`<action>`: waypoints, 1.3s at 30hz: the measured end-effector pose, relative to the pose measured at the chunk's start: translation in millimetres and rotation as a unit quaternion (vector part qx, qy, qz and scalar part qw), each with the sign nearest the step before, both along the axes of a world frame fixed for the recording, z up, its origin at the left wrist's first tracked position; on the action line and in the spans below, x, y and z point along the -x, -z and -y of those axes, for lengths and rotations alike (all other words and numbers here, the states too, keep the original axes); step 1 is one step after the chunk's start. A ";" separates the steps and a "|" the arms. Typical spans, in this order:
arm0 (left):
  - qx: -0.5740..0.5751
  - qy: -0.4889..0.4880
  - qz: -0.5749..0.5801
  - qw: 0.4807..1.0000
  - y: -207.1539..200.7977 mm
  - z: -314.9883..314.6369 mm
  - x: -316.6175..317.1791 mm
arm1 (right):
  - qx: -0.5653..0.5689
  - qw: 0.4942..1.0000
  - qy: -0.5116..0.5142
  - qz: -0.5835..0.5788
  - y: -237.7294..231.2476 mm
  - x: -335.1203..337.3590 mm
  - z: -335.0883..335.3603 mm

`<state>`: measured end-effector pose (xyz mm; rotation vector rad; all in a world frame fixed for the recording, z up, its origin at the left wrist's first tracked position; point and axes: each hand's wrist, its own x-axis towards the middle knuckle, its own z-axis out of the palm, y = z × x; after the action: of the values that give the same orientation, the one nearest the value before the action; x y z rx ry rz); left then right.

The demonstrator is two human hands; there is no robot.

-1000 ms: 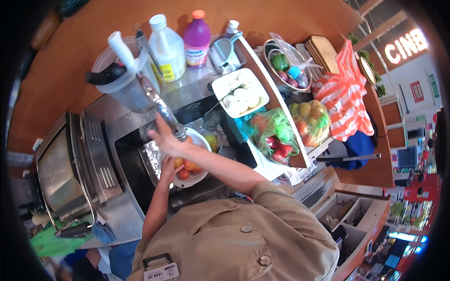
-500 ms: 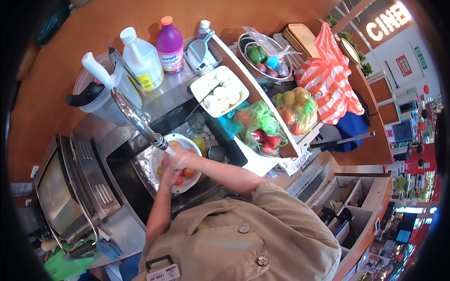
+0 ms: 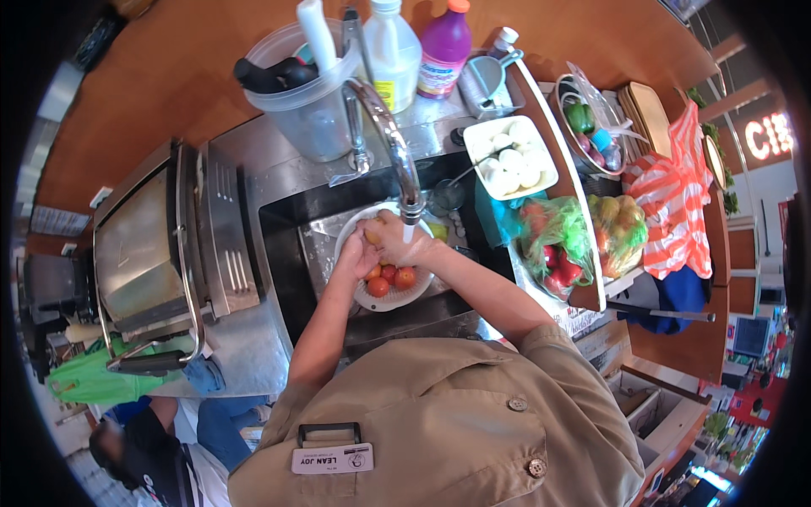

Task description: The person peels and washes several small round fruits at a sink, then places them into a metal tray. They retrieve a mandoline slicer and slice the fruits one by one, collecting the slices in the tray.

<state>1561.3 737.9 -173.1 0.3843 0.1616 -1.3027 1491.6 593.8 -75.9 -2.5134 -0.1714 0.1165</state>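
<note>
Both my hands are cupped together over a white colander [image 3: 348,241] in the sink. My left hand [image 3: 361,256] and my right hand [image 3: 397,242] are closed around a yellow-orange round fruit [image 3: 372,231], mostly hidden by the fingers. Below them, several red and orange tomatoes [image 3: 378,286] lie in the colander. The curved chrome faucet [image 3: 397,144] stands over the sink, and its water runs down onto my right hand near the wrist.
A white tub of pale round items [image 3: 514,160] sits right of the sink, beside bagged vegetables [image 3: 553,241]. Behind stand a utensil bucket [image 3: 308,118], a white jug [image 3: 395,51] and a purple bottle [image 3: 443,51]. A press grill [image 3: 144,245] is left; a person [image 3: 152,444] is lower left.
My view has swung left, so the sink and counter sit further right in the picture. My hands stay together over the colander, and more of the tomatoes now shows.
</note>
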 end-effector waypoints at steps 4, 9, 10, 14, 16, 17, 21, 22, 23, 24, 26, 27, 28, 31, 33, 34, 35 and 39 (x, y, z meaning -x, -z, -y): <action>-0.286 0.016 0.182 0.941 -13.4 -14.8 -1.8 | -0.053 0.997 0.012 -0.058 -7.4 -9.4 10.0; -0.335 0.102 0.696 0.627 3.7 6.2 31.1 | -0.161 0.976 0.092 -0.113 -4.5 -10.6 11.2; -0.343 0.138 0.735 0.568 9.3 11.1 39.5 | -0.153 0.975 0.093 -0.129 -1.7 -9.8 10.4; -0.366 0.228 0.773 0.465 23.8 22.9 49.2 | -0.098 0.973 0.071 -0.195 8.2 -1.5 14.2; -0.376 0.143 0.737 0.543 24.8 24.9 52.1 | -0.084 0.974 0.089 -0.190 13.3 7.3 13.4; -0.375 0.045 0.706 0.599 23.7 25.7 50.9 | -0.041 0.975 0.089 -0.198 15.3 13.4 14.3; -0.392 0.022 0.554 0.734 11.3 18.0 36.9 | 0.000 0.981 0.074 -0.180 26.4 18.5 4.7; -0.381 0.012 0.597 0.706 7.5 14.0 29.5 | -0.014 0.981 0.073 -0.180 28.2 15.3 3.0; -0.337 0.024 0.417 0.844 3.9 7.9 23.9 | -0.026 0.980 0.073 -0.181 28.7 12.1 2.6; -0.328 0.019 0.409 0.851 0.4 -0.8 14.6 | -0.028 0.977 0.080 -0.194 28.2 7.7 1.9; -0.275 0.026 0.440 0.855 -4.7 -12.7 -1.9 | -0.023 0.975 0.066 -0.209 22.4 2.2 4.1; -0.317 0.055 0.521 0.791 -5.9 -17.6 -7.3 | -0.007 0.972 0.074 -0.222 18.4 -0.4 3.9; -0.347 0.084 0.596 0.719 -6.2 -21.9 -10.3 | 0.009 0.970 0.076 -0.231 14.3 -2.2 3.1; -0.381 0.261 0.748 0.477 -2.7 -31.0 -2.8 | 0.040 0.958 0.043 -0.282 6.9 -3.9 3.4; -0.383 0.297 0.796 0.361 0.2 -37.0 9.0 | 0.059 0.946 0.030 -0.316 12.2 0.7 4.7; -0.388 0.262 0.818 0.334 0.7 -40.0 13.4 | 0.067 0.941 0.032 -0.329 18.7 3.2 6.0; -0.387 0.254 0.832 0.305 0.1 -42.2 16.0 | 0.050 0.948 0.017 -0.313 27.2 8.0 8.6; -0.339 0.094 0.750 0.560 -13.1 -44.7 13.0 | 0.026 0.958 -0.009 -0.286 70.7 16.7 15.1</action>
<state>1548.3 782.5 -160.1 2.1020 -0.9018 -0.6432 1474.9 578.7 -146.6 -2.4164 0.0478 0.8513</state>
